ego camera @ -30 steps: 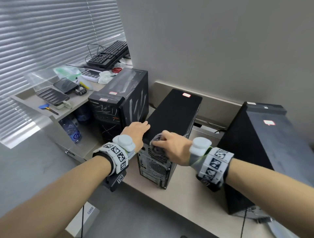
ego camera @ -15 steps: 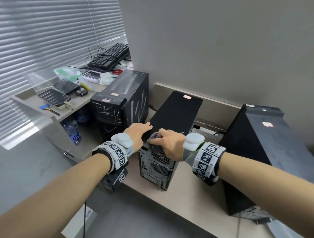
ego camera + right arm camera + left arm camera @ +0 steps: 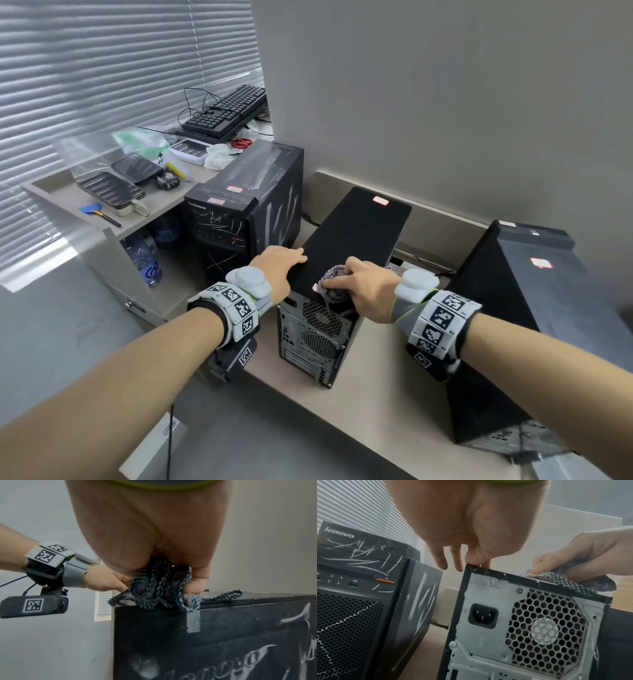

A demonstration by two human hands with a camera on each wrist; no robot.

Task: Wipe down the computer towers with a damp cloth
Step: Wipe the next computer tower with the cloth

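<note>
The cloth (image 3: pixel 334 286) is bunched in the right hand (image 3: pixel 368 293) at the middle tower (image 3: pixel 356 236)'s near top edge; the left hand (image 3: pixel 279 269) is laid flat beside it. Moisture could be dragged into the rear vents (image 3: pixel 322 317)

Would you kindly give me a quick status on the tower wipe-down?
Left hand flat on middle tower, steadying. Right hand grips bunched cloth at top rear edge. Nothing in the way.

office/IT storage corner; three computer towers (image 3: pixel 356 236) on a beige desk (image 3: pixel 376 394); keyboard (image 3: pixel 226 111), window blinds (image 3: pixel 102 68); plain grey wall (image 3: pixel 445 85)
</note>
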